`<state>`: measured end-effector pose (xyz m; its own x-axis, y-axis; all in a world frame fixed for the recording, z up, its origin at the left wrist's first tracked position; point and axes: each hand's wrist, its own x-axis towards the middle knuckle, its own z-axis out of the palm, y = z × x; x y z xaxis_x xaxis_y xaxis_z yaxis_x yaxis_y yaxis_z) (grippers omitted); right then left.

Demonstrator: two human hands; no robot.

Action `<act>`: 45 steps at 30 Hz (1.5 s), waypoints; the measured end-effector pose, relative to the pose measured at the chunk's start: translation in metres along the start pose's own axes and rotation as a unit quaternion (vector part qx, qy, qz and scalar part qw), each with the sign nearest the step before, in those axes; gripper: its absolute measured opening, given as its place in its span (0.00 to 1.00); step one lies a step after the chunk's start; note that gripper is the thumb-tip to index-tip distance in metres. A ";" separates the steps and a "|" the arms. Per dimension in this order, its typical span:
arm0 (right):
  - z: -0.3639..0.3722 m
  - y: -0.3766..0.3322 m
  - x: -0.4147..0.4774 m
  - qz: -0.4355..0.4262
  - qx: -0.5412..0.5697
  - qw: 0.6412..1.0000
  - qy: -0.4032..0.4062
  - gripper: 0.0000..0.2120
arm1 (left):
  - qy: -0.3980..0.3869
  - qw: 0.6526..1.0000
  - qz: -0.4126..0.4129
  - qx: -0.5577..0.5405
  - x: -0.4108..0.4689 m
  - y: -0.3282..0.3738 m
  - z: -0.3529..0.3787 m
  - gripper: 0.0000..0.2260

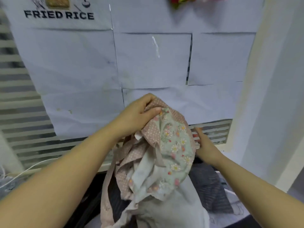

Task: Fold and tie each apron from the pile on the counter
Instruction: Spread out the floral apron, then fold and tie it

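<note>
Nearest, the pile (212, 186) of dark and pale cloths lies rumpled, and nothing in it looks folded or tied. Above it hangs the floral apron (174, 145), bunched, its straps dangling. The left hand (139, 112) pinches its dotted edge. The right hand (205, 145) touches its far side, grip unclear. Folding seems barely begun.

Left grip (138, 112) curls tight (thumb forward); right grip (205, 145) lies straight-fingered.

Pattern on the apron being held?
The apron is pale green floral with pink polka-dot trim and straps; head view.
</note>
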<state>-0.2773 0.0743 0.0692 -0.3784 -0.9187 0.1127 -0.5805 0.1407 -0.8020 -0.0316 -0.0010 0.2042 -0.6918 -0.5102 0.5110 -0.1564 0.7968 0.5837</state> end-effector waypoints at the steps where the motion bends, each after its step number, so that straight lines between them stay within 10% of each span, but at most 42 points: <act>1: -0.003 -0.009 0.005 -0.031 0.001 1.000 0.004 0.47 | 0.004 1.000 0.014 0.015 0.005 0.006 -0.009 0.09; 5: -0.014 -0.061 0.025 -0.137 0.005 0.990 -0.015 0.45 | 0.032 0.995 0.067 0.060 0.021 0.029 -0.044 0.11; 10: -0.017 -0.102 0.045 -0.168 -0.004 0.986 0.023 0.07 | 0.058 0.990 0.082 0.103 0.029 0.046 -0.078 0.07; 15: -0.040 -0.121 0.063 -0.154 -0.088 0.976 0.128 0.10 | 0.081 0.973 0.059 0.206 0.025 0.051 -0.117 0.02; 23: -0.133 -0.200 0.055 -0.245 -0.166 0.898 0.325 0.15 | -0.029 0.907 -0.072 0.415 0.013 0.024 -0.153 0.21; 28: -0.160 -0.220 0.040 -0.273 -0.163 0.869 0.380 0.18 | -0.067 0.869 -0.095 0.481 0.005 -0.002 -0.149 0.09; 39: -0.161 -0.167 0.042 -0.045 -0.392 0.876 0.278 0.18 | 0.190 0.911 -0.066 0.359 -0.003 -0.027 -0.168 0.10; 45: -0.163 -0.154 0.046 -0.017 -0.374 0.883 0.284 0.14 | 0.080 0.925 -0.121 0.350 -0.018 -0.036 -0.184 0.10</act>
<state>-0.3222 0.0708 0.2933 -0.5288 -0.6233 0.5761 -0.8317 0.5160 -0.2051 0.1157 -0.0801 0.2899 -0.4721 -0.6982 0.5381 -0.7509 0.6383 0.1694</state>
